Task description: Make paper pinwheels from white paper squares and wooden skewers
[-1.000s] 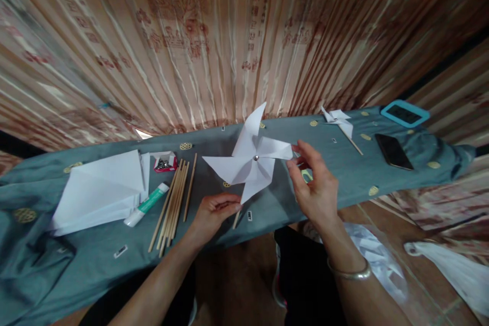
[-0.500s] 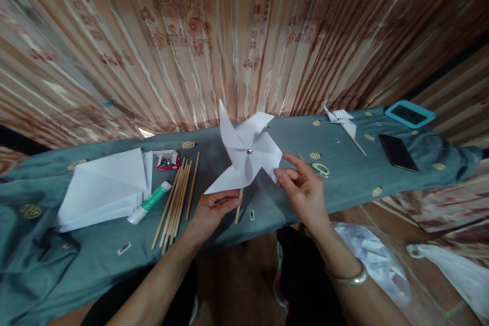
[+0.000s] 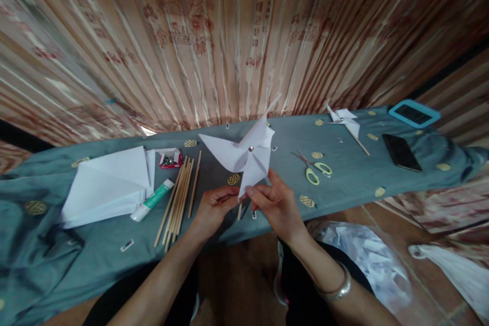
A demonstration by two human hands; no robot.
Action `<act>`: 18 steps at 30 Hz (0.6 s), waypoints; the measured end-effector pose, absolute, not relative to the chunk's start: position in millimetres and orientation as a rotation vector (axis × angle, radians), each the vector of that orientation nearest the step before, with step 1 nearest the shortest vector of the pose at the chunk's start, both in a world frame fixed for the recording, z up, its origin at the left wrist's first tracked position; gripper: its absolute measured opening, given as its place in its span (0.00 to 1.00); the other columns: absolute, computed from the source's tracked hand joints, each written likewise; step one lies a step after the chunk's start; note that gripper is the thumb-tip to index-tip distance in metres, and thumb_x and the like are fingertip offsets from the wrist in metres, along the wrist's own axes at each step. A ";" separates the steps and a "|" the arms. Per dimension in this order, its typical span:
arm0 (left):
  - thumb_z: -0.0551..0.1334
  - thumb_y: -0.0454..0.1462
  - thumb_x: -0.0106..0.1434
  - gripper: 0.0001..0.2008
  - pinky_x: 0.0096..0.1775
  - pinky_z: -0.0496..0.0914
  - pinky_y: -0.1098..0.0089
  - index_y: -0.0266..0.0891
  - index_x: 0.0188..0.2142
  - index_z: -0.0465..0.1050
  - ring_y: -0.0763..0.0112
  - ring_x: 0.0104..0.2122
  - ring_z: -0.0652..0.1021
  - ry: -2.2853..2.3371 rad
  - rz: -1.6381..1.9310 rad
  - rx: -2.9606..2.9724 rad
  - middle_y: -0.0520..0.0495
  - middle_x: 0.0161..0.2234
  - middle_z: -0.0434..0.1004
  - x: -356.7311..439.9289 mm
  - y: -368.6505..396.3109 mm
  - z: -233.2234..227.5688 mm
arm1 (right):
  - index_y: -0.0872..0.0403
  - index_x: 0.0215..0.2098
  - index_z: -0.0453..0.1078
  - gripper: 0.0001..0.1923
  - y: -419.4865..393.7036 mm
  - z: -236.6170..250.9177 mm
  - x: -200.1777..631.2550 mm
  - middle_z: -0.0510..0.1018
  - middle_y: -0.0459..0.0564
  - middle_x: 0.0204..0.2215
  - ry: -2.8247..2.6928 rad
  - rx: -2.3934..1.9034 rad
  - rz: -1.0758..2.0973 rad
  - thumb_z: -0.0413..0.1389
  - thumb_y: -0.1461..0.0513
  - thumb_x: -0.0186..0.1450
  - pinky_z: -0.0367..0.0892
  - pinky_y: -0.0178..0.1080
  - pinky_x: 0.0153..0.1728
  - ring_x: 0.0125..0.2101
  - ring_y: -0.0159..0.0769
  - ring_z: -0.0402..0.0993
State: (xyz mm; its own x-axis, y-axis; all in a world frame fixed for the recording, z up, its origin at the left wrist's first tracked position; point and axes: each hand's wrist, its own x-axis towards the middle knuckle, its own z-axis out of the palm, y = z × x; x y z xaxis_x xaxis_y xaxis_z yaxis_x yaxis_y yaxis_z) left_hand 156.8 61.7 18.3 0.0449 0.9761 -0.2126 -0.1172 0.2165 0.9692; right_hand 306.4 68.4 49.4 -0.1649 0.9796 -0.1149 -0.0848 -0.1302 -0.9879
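Head view | left hand (image 3: 214,204) is pinching the stick, keeping the paper pinwheel (image 3: 244,155) upright over the teal cloth (image 3: 344,183) | right hand (image 3: 273,204) is gripping a lower blade tip, steadying it | spare sticks (image 3: 178,198) and scissors (image 3: 315,167) are lying within reach

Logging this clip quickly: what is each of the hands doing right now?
Left hand: closed on the stick of the paper pinwheel.
Right hand: fingers pinched on the pinwheel's lowest blade, close beside the left hand.
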 end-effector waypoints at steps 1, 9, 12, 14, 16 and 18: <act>0.73 0.47 0.45 0.16 0.41 0.72 0.66 0.37 0.28 0.83 0.63 0.32 0.79 1.178 1.088 0.973 0.47 0.29 0.83 157.7 61.8 18.7 | 0.54 0.54 0.60 0.29 67.1 50.1 305.0 0.75 0.38 0.19 -1.212 -1.162 1.462 0.62 0.56 0.58 0.61 0.33 0.21 0.18 0.29 0.65; 0.74 0.49 0.42 0.19 0.38 0.71 0.67 0.37 0.27 0.82 0.66 0.29 0.77 1.154 1.122 0.930 0.47 0.26 0.81 158.0 62.6 16.6 | 0.55 0.59 0.57 0.31 59.1 50.3 300.4 0.77 0.39 0.20 -1.308 -1.194 1.462 0.58 0.57 0.61 0.59 0.33 0.21 0.17 0.30 0.64; 0.73 0.44 0.45 0.14 0.40 0.72 0.67 0.38 0.28 0.83 0.63 0.32 0.78 1.189 1.119 0.952 0.46 0.29 0.83 154.3 62.8 17.8 | 0.55 0.57 0.62 0.28 62.3 49.7 311.5 0.78 0.41 0.19 -1.365 -1.242 1.313 0.58 0.55 0.61 0.59 0.33 0.21 0.18 0.31 0.66; 0.72 0.42 0.46 0.11 0.42 0.72 0.66 0.38 0.28 0.83 0.63 0.34 0.79 1.220 1.122 0.962 0.46 0.30 0.83 152.4 62.4 18.0 | 0.54 0.53 0.67 0.23 68.5 48.0 323.7 0.78 0.41 0.20 -1.412 -1.302 1.130 0.58 0.55 0.63 0.59 0.34 0.22 0.19 0.30 0.67; 0.72 0.41 0.46 0.10 0.42 0.72 0.66 0.39 0.28 0.82 0.63 0.34 0.79 1.239 1.116 0.955 0.46 0.30 0.83 151.6 61.5 17.6 | 0.53 0.53 0.68 0.21 77.7 44.9 336.3 0.80 0.43 0.24 -1.410 -1.355 0.935 0.58 0.55 0.64 0.63 0.35 0.26 0.22 0.31 0.69; 0.72 0.41 0.46 0.11 0.42 0.72 0.66 0.39 0.29 0.82 0.64 0.33 0.79 1.242 1.091 0.944 0.46 0.30 0.83 152.1 60.1 17.2 | 0.52 0.54 0.67 0.22 88.4 41.2 345.9 0.82 0.49 0.35 -1.386 -1.326 0.803 0.59 0.56 0.63 0.68 0.38 0.34 0.29 0.33 0.74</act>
